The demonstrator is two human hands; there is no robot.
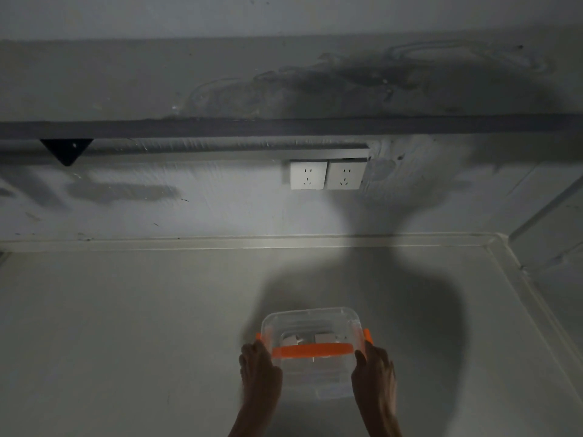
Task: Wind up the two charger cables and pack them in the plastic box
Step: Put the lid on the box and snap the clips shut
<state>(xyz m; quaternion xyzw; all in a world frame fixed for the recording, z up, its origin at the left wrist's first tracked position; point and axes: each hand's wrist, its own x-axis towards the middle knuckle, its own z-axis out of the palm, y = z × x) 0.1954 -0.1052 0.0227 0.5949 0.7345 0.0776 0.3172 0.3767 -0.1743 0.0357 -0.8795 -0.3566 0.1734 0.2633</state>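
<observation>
- Hands are gripping a clear plastic box (310, 323) from both sides, low in the middle of the view.
- The left hand (257, 367) is pressing against the box's left wall, its fingers (252, 350) lying close together and curled around the wall beside the orange latch (258, 336).
- The right hand (375, 369) is holding the right wall the same way, fingers (361, 357) closed on the box next to the other orange clip (368, 336).
- An orange handle (312, 350) is lying across the lid, spanning between the 2 hands.
- The box is sitting on the pale grey desk (126, 326); whether it is resting or slightly lifted is hard to tell in the dim light.
- Inside, 2 pale charger plugs (323, 338) are showing through the clear plastic near the middle; the charger cables themselves are too faint to make out.
- On the wall behind the desk, 2 white sockets (328, 175) are sitting side by side, just below a dark shelf (220, 127).
- A black triangular bracket (67, 150) is hanging under the shelf, far to the left.
- A broad shadow of the person is falling over the desk and wall around the box.
</observation>
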